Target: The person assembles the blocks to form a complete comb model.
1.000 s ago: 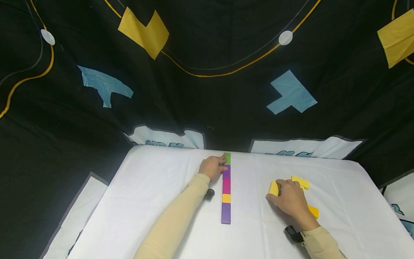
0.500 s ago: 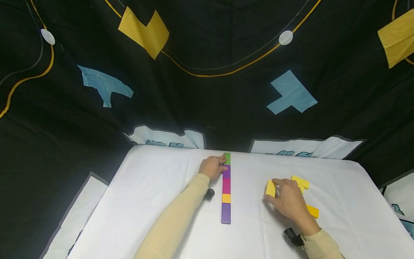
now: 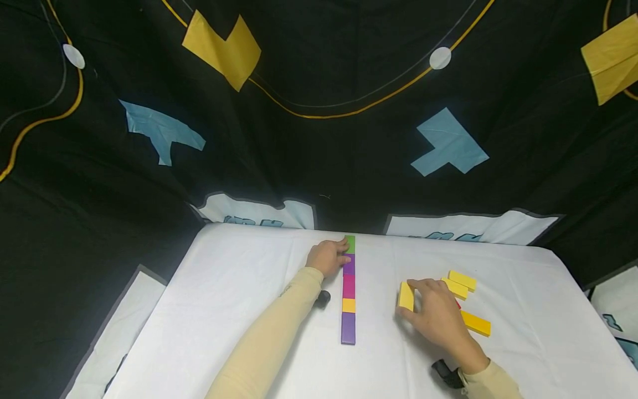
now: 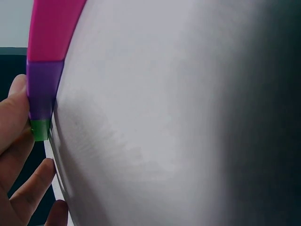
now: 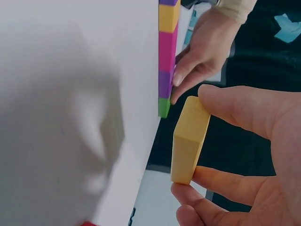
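A straight row of coloured blocks runs from the far edge toward the middle: a green block (image 3: 351, 244), a purple block (image 3: 350, 268), a pink block (image 3: 349, 286), a short orange-yellow block (image 3: 349, 305) and a longer purple block (image 3: 348, 330). My left hand (image 3: 326, 258) rests against the row's left side, index finger at the green block and thumb at the far purple one. To the right, my right hand (image 3: 441, 317) pinches a yellow block (image 3: 406, 296) between thumb and fingers. In the right wrist view that yellow block (image 5: 187, 141) appears raised off the cloth.
Loose yellow blocks (image 3: 476, 323) lie right of my right hand, with two more yellow blocks (image 3: 454, 288) behind it. A bit of a red thing (image 3: 458, 304) peeks out beside the hand. White cloth (image 3: 239, 277) covers the table; a black curtain (image 3: 324, 166) hangs behind.
My right hand has moved left with the yellow block, uncovering more of the loose yellow blocks and the red bit. My left hand and the row have stayed still.
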Tool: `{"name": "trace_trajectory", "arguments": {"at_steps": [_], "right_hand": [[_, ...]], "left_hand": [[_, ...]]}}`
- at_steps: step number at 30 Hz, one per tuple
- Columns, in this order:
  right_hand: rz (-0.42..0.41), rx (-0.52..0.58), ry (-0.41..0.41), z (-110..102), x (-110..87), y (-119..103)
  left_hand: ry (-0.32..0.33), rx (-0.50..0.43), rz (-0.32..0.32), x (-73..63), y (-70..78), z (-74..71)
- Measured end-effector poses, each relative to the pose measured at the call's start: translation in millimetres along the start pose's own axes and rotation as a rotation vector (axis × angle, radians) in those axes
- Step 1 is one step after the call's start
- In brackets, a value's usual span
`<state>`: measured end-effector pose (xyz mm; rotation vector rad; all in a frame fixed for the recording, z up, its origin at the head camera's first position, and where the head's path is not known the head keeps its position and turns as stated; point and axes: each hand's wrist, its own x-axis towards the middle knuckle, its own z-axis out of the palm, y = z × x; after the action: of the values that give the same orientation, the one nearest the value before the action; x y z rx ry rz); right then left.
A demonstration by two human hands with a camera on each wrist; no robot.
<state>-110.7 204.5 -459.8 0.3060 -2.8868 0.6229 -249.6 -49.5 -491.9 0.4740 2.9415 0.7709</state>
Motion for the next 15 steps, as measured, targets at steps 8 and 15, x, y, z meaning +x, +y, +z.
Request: {"name": "trace_trajectory", "arguments": {"at_steps": [8, 15], "right_hand": [[0.020, -0.008, -0.064, 3.1, -3.7, -16.4], [0.024, -0.012, -0.101, 5.8, -9.5, -29.9]], "left_hand": [[0.005, 0.004, 0.006, 1.3, -1.0, 1.1], [-0.001, -0.006, 0.005, 1.0, -0.8, 0.7]]}}
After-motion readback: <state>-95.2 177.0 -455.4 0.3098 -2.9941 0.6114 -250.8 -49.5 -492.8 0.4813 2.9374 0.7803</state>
